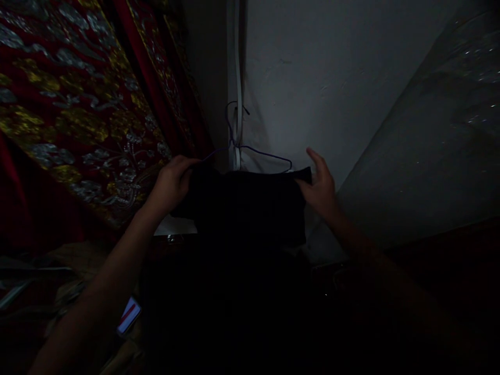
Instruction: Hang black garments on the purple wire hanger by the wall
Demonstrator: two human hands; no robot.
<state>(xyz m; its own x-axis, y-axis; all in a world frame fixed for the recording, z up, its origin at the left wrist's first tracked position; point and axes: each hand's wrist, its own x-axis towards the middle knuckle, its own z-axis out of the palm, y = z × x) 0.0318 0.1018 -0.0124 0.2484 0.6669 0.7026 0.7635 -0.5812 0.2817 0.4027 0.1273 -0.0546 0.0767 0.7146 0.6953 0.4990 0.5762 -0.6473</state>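
A dark garment hangs in the middle of the head view, over a thin wire hanger hooked up near a pale pipe or cable on the wall. It is too dark to tell what kind of garment it is. My left hand grips its upper left edge, fingers closed on the cloth by the hanger's left end. At the upper right corner, my right hand pinches the cloth with the thumb at its edge, while a finger sticks up and away. The garment's lower part fades into darkness.
Red fabric with gold and silver embroidery hangs at the left. A pale wall stands behind, with shiny clear plastic sheeting at the right. Low on the left lies a small white and red item among dim clutter.
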